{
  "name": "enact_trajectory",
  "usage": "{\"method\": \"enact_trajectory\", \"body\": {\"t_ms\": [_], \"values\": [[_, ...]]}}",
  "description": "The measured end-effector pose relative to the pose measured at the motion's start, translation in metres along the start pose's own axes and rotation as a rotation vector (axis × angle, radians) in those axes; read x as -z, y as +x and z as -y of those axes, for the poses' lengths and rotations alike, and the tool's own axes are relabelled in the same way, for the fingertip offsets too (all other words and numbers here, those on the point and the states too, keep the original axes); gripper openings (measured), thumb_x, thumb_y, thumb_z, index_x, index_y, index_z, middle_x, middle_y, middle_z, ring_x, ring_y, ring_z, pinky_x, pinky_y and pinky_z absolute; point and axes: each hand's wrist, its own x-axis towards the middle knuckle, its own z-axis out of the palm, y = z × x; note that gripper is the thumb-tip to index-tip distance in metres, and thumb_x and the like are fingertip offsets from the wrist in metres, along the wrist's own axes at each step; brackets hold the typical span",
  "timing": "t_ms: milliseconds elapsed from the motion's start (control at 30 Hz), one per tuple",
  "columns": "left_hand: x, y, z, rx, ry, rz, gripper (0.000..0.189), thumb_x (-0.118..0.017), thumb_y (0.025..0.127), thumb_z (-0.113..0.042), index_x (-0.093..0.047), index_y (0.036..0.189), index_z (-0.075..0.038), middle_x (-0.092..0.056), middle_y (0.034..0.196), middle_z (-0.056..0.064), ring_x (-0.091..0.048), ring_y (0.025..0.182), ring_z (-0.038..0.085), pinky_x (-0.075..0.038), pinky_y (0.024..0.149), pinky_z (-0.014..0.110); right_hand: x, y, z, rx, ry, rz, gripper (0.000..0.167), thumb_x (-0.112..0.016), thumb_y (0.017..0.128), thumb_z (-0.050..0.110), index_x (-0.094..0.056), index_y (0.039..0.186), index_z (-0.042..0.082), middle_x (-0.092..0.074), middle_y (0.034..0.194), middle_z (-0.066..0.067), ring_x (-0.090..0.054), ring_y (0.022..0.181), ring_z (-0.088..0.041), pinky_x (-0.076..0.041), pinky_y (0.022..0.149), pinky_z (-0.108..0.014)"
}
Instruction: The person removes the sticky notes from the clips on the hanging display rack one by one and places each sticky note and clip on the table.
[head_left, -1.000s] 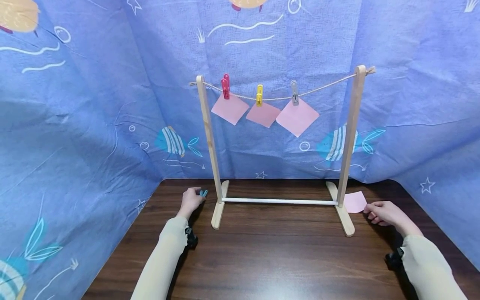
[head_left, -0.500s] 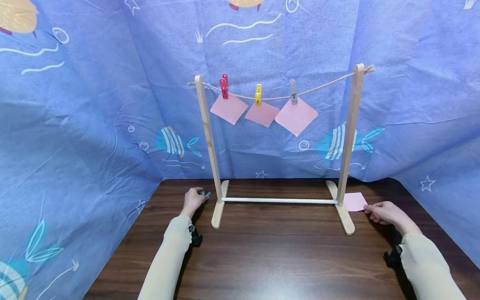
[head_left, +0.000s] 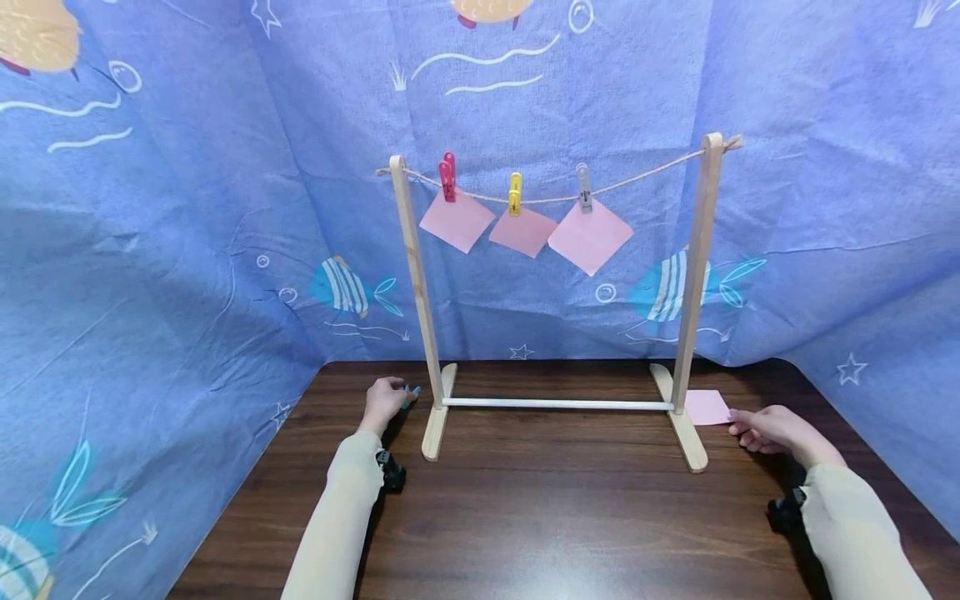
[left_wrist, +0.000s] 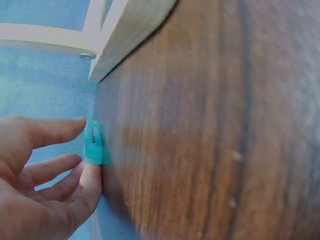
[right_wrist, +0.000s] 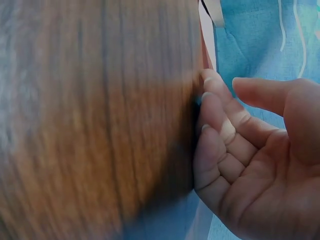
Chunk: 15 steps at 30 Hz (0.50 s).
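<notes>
Teal plastic marks the far left part of the desk [head_left: 480,508]: a clip [left_wrist: 94,145] is pinched by its ends between thumb and finger of the left hand [head_left: 382,400], close to the desk surface. Just right of it rises the wooden stand [head_left: 688,292], set near the far edge, its two feet joined by a white bar [head_left: 555,404]. Along its sagging string [head_left: 645,175], a red clip [head_left: 447,179], a yellow clip [head_left: 514,196] and a grey clip [head_left: 584,187] each hold one pink sheet. Dark detail on the yellow and grey ones is too small to read. Just beyond the stand's right foot, toward the far right corner, lies a loose sheet [head_left: 707,407]. Fingers of the right hand [head_left: 772,432] meet its near right corner, lightly bent, the thumb apart from the forefinger.
</notes>
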Motion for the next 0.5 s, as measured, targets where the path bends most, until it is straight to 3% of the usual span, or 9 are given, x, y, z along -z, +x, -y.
{"method": "enact_trajectory", "body": {"t_ms": [267, 367, 500], "values": [[0.0, -0.011, 0.002, 0.039, -0.082, 0.012, 0.052, -0.068, 0.092, -0.011, -0.054, 0.137, 0.01, -0.055, 0.133, 0.031, -0.057, 0.114, 0.042, -0.05, 0.095, 0.05, 0.003, -0.006, -0.004, -0.006, 0.02, 0.021, 0.048, -0.039, 0.107, 0.029, -0.072, 0.085, 0.003, -0.063, 0.067, 0.007, -0.06, 0.064, -0.007, -0.049, 0.063, -0.026], [0.007, -0.017, 0.005, 0.069, -0.114, 0.022, 0.055, -0.066, 0.094, -0.014, -0.049, 0.141, 0.01, -0.053, 0.135, 0.032, -0.056, 0.117, 0.043, -0.049, 0.097, 0.051, 0.003, -0.009, -0.007, 0.007, 0.086, 0.049, 0.046, -0.04, 0.108, 0.029, -0.073, 0.088, 0.003, -0.065, 0.07, 0.006, -0.063, 0.066, -0.006, -0.05, 0.065, -0.024], [0.018, -0.023, 0.009, 0.136, -0.246, 0.029, 0.06, -0.064, 0.096, -0.014, -0.042, 0.146, 0.011, -0.053, 0.136, 0.033, -0.057, 0.121, 0.043, -0.048, 0.101, 0.048, 0.005, -0.015, -0.013, 0.016, 0.206, 0.087, 0.045, -0.04, 0.11, 0.03, -0.072, 0.097, 0.0, -0.07, 0.08, 0.004, -0.066, 0.072, -0.006, -0.055, 0.07, -0.024]]}}
